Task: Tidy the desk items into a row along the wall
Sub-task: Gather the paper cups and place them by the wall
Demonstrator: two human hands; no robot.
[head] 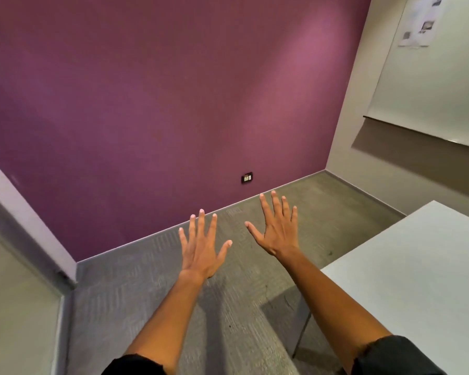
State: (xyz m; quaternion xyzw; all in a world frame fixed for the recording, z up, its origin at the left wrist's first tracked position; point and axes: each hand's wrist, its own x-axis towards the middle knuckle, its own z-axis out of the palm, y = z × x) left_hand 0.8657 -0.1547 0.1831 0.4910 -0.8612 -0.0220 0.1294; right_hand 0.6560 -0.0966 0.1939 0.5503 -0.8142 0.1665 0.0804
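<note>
Above the grey carpet (pixel 228 307), left hand (pixel 201 253) and right hand (pixel 279 234) held out, fingers spread wide, holding nothing, white tabletop (pixel 417 266) at right, purple wall (pixel 173 104) ahead, poster (pixel 420 21) writing too blurry to read

matt purple wall (pixel 146 104), rough grey carpet (pixel 228 307), smooth desk (pixel 417 280)

Indoor light, moderately dim, warm cast. A brighter pink patch sits on the purple wall (pixel 173 90) toward its upper right; the wall's left and lower parts are darker. Soft-edged shadows of the forearms and the desk (pixel 417 266) fall on the carpet (pixel 228 307) below them. Wide-angle distortion bends the wall edges and skirting lines near the frame edges. Slight softness overall; the paper sheet (pixel 420 23) at top right is unreadable.
</note>
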